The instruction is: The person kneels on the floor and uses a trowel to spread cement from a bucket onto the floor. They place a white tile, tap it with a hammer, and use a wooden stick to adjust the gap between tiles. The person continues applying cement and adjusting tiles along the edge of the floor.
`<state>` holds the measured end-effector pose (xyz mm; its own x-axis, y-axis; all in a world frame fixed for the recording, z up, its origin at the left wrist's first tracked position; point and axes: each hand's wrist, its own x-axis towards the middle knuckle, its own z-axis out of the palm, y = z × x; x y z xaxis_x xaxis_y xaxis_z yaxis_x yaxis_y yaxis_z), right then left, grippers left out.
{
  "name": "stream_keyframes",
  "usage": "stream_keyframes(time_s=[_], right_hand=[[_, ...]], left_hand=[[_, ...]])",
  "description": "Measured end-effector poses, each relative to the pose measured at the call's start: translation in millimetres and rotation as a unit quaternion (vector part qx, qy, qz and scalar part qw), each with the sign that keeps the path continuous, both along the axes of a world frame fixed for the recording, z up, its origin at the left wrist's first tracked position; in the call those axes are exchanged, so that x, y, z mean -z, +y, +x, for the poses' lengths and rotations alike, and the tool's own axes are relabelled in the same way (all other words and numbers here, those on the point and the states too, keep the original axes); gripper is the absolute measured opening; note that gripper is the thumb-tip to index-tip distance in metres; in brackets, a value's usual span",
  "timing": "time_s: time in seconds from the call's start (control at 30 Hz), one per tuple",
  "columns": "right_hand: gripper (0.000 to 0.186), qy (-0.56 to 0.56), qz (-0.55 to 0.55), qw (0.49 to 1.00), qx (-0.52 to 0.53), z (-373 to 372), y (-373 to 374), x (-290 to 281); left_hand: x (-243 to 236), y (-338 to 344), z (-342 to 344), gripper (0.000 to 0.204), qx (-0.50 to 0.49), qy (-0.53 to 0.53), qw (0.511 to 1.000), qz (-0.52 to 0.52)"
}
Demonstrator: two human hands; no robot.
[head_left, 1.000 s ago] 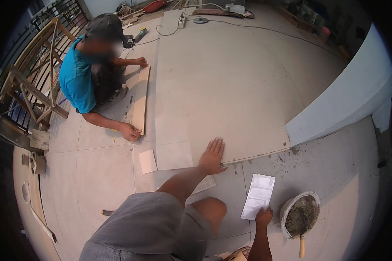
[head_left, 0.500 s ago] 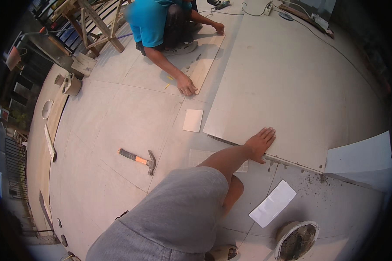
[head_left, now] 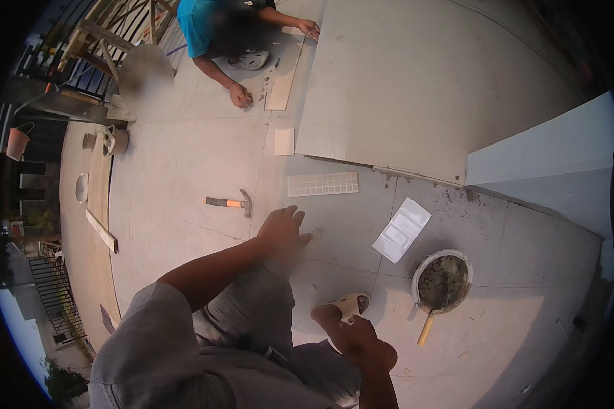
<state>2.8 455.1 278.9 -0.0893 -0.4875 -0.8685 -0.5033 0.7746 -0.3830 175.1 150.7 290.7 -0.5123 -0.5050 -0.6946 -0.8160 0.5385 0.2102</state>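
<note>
My left hand (head_left: 283,228) hangs over the paving, fingers apart and holding nothing, right of an orange-handled claw hammer (head_left: 228,202) and below a grid-backed tile strip (head_left: 323,183). My right hand (head_left: 355,332) is at my bare lower leg by a sandal; its fingers are hard to make out. Beside it on the right sit a bucket of grey mortar (head_left: 438,286) and a tool's wooden handle (head_left: 426,328). A white folded sheet (head_left: 401,229) lies above the bucket, and a small square tile (head_left: 284,142) lies farther up.
A co-worker (head_left: 194,27) in turquoise squats at the back beside a long tile (head_left: 281,92). A large slab (head_left: 389,88) ends at a white wall (head_left: 539,140) on the right. A wooden trestle (head_left: 106,41), containers (head_left: 116,140) and planks (head_left: 101,228) line the left.
My left hand has left the slab and drawn back toward me. My right hand has gone from the white sheet to my leg. The view has shifted, showing more on the left.
</note>
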Motion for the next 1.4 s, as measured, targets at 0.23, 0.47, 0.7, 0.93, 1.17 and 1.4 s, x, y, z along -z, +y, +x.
stream_keyframes(time_s=[0.23, 0.47, 0.7, 0.93, 1.17, 1.4], right_hand=[[0.041, 0.047, -0.068, 0.970, -0.230, 46.0, 5.5, -145.7], [0.063, 0.025, 0.013, 0.985, -0.168, -2.8, 73.5, -130.7], [0.095, 0.103, -0.068, 0.989, -0.077, -57.8, -112.1, -287.6], [0.100, 0.145, 0.079, 0.981, -0.106, -96.1, -304.6, -361.8], [0.091, 0.181, -0.014, 0.976, -0.116, -213.3, -410.4, -286.2], [0.039, -0.029, -0.127, 0.902, -0.410, -374.3, -452.5, -192.1]], left_hand=[[-154.4, 97.5, 51.0, 0.078, 0.181, -0.159, 0.969, 0.054], [-217.1, 97.2, 97.2, 0.074, 0.035, -0.066, 0.987, 0.141], [-197.6, -7.0, 60.7, 0.062, 0.035, -0.073, 0.922, 0.379], [-157.4, -91.7, 46.8, 0.067, 0.046, -0.145, 0.897, 0.414], [-128.3, -218.1, -48.9, 0.072, 0.071, -0.177, 0.901, 0.389], [-223.9, -412.9, -309.0, 0.071, 0.076, -0.081, 0.931, 0.349]])
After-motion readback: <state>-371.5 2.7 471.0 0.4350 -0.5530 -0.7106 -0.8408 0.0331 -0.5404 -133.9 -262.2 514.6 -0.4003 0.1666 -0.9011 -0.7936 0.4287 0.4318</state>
